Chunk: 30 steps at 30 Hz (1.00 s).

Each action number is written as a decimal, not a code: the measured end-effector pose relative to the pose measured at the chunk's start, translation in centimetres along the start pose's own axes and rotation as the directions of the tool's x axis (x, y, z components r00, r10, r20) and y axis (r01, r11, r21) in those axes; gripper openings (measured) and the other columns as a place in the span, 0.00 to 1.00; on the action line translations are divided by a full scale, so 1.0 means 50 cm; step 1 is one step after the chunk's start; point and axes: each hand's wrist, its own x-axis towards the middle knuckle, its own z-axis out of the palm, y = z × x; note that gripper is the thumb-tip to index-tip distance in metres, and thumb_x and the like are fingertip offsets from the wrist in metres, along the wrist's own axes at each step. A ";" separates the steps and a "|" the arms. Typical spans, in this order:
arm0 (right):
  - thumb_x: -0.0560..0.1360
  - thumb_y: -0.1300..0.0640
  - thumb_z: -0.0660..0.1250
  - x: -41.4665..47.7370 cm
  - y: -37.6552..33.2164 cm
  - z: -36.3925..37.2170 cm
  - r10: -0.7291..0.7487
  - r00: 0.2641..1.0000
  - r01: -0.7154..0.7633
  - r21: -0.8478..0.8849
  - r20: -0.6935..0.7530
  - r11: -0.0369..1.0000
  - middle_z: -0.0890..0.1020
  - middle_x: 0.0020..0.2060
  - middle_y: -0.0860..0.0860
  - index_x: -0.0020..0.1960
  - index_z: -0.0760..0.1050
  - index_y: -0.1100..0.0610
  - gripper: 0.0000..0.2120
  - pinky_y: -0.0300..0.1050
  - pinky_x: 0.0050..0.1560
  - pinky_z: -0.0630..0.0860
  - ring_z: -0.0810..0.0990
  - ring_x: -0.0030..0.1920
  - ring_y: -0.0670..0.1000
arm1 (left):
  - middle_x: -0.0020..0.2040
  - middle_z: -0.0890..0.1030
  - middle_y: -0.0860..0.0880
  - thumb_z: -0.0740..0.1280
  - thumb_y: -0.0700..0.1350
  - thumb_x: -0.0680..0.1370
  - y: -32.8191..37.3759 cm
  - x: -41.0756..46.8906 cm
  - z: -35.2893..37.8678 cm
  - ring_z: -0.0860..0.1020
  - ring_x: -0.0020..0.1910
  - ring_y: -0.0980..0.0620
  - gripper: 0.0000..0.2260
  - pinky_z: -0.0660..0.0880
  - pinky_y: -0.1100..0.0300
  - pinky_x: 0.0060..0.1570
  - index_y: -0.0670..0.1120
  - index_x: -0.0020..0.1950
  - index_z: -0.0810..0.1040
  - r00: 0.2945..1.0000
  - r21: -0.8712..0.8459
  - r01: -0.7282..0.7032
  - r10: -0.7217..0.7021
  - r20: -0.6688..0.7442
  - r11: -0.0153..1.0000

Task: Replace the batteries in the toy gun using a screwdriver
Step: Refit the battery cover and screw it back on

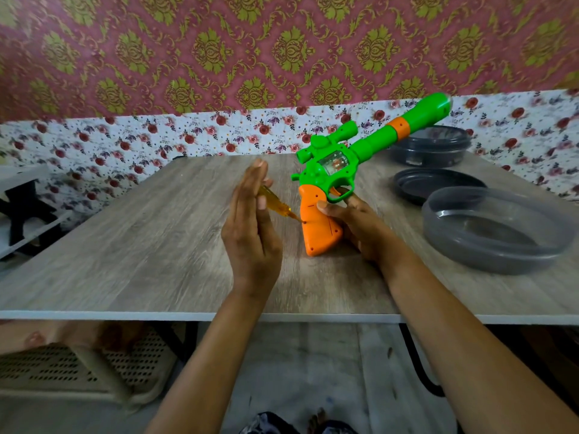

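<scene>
A green toy gun (338, 158) with an orange grip (318, 227) stands on its grip's base on the wooden table (141, 245), barrel pointing up to the right. My right hand (360, 227) holds the grip from the right side, thumb on its face. A screwdriver (280, 206) with a clear amber handle points its tip at the grip's left edge. My left hand (250, 227) is upright with fingers straight, its thumb and fingers pinching the screwdriver's handle.
At the right of the table lie a grey transparent bowl (495, 233), a dark lid (435, 184) behind it and a dark round container (432, 148) at the back. A floral wall runs behind the table. A perforated stool (72, 368) stands below left.
</scene>
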 end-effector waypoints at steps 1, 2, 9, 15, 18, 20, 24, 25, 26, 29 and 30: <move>0.73 0.58 0.69 -0.001 -0.001 0.001 0.000 1.000 0.000 -0.003 0.000 1.000 0.79 0.59 0.52 0.62 0.71 0.49 0.19 0.50 0.50 0.79 0.81 0.54 0.52 | 0.63 0.76 0.39 0.53 0.37 0.81 0.000 0.000 0.000 0.80 0.55 0.48 0.15 0.76 0.65 0.53 0.37 0.66 0.69 1.000 -0.005 0.010 -0.010 -0.002 1.000; 0.73 0.58 0.69 -0.001 -0.001 0.001 -0.002 1.000 0.002 -0.005 -0.002 1.000 0.80 0.58 0.52 0.62 0.71 0.49 0.19 0.50 0.49 0.79 0.81 0.54 0.52 | 0.63 0.75 0.39 0.53 0.36 0.80 0.001 0.000 0.000 0.80 0.56 0.47 0.16 0.76 0.65 0.53 0.36 0.66 0.69 1.000 -0.006 0.016 -0.016 -0.004 1.000; 0.71 0.57 0.71 -0.012 -0.005 0.007 -0.002 0.999 0.003 -0.017 0.037 1.000 0.80 0.59 0.54 0.66 0.70 0.52 0.24 0.54 0.54 0.78 0.81 0.56 0.55 | 0.58 0.77 0.49 0.57 0.41 0.80 0.007 -0.002 0.003 0.78 0.53 0.63 0.21 0.78 0.62 0.46 0.49 0.71 0.57 0.991 -0.031 0.070 -0.066 0.115 0.997; 0.74 0.60 0.67 -0.024 -0.014 0.015 -0.005 0.999 0.007 -0.069 0.034 0.998 0.81 0.56 0.54 0.65 0.71 0.55 0.20 0.49 0.53 0.79 0.81 0.54 0.54 | 0.56 0.79 0.42 0.58 0.40 0.80 -0.003 0.002 0.002 0.80 0.52 0.57 0.26 0.76 0.67 0.49 0.47 0.74 0.49 0.990 -0.114 0.139 -0.135 0.048 0.984; 0.74 0.61 0.67 -0.026 -0.018 0.026 0.016 0.999 -0.012 -0.149 0.030 0.989 0.83 0.50 0.52 0.60 0.74 0.57 0.14 0.44 0.50 0.78 0.82 0.48 0.49 | 0.47 0.78 0.50 0.57 0.38 0.80 0.000 0.005 0.000 0.79 0.46 0.53 0.22 0.76 0.63 0.48 0.47 0.73 0.55 0.963 -0.234 0.260 -0.270 -0.011 0.937; 0.76 0.63 0.64 -0.024 -0.024 0.031 0.051 0.997 -0.040 -0.186 0.053 0.982 0.84 0.35 0.45 0.48 0.76 0.56 0.04 0.34 0.39 0.76 0.81 0.36 0.39 | 0.43 0.72 0.51 0.56 0.38 0.80 -0.007 0.013 0.000 0.75 0.40 0.53 0.21 0.75 0.63 0.44 0.49 0.71 0.57 0.903 -0.341 0.395 -0.428 -0.023 0.853; 0.77 0.66 0.62 -0.020 -0.039 0.043 0.104 0.994 -0.092 -0.252 0.033 0.963 0.76 0.20 0.41 0.36 0.70 0.53 0.13 0.29 0.28 0.68 0.74 0.22 0.35 | 0.38 0.69 0.53 0.59 0.39 0.80 -0.012 0.034 -0.004 0.69 0.32 0.62 0.17 0.70 0.67 0.34 0.48 0.68 0.63 0.852 -0.291 0.494 -0.523 -0.026 0.819; 0.76 0.65 0.63 -0.018 -0.043 0.045 0.120 0.992 -0.107 -0.262 0.035 0.959 0.78 0.22 0.42 0.39 0.72 0.54 0.10 0.30 0.29 0.70 0.75 0.25 0.36 | 0.36 0.68 0.54 0.61 0.38 0.80 -0.015 0.044 -0.005 0.69 0.30 0.63 0.15 0.69 0.69 0.32 0.46 0.66 0.66 0.856 -0.227 0.502 -0.518 -0.012 0.835; 0.76 0.65 0.64 -0.016 -0.042 0.044 0.134 0.990 -0.120 -0.271 0.034 0.955 0.80 0.28 0.42 0.44 0.74 0.56 0.05 0.30 0.30 0.72 0.77 0.29 0.37 | 0.34 0.69 0.54 0.63 0.39 0.79 -0.023 0.055 -0.004 0.69 0.28 0.63 0.12 0.68 0.68 0.31 0.44 0.63 0.70 0.860 -0.154 0.506 -0.510 0.018 0.849; 0.76 0.63 0.65 -0.014 -0.049 0.063 0.181 0.983 -0.166 -0.290 0.025 0.943 0.80 0.42 0.49 0.59 0.73 0.58 0.12 0.29 0.33 0.74 0.76 0.39 0.43 | 0.38 0.80 0.51 0.67 0.44 0.77 -0.067 0.091 -0.001 0.77 0.36 0.59 0.07 0.71 0.62 0.39 0.45 0.54 0.79 0.808 0.083 0.554 -0.559 0.186 0.828; 0.75 0.63 0.65 -0.012 -0.051 0.072 0.191 0.981 -0.173 -0.302 0.031 0.937 0.80 0.46 0.51 0.61 0.72 0.59 0.14 0.31 0.36 0.75 0.76 0.40 0.43 | 0.44 0.83 0.48 0.67 0.46 0.77 -0.081 0.101 -0.002 0.80 0.43 0.54 0.09 0.73 0.61 0.44 0.45 0.55 0.80 0.772 0.190 0.551 -0.583 0.254 0.813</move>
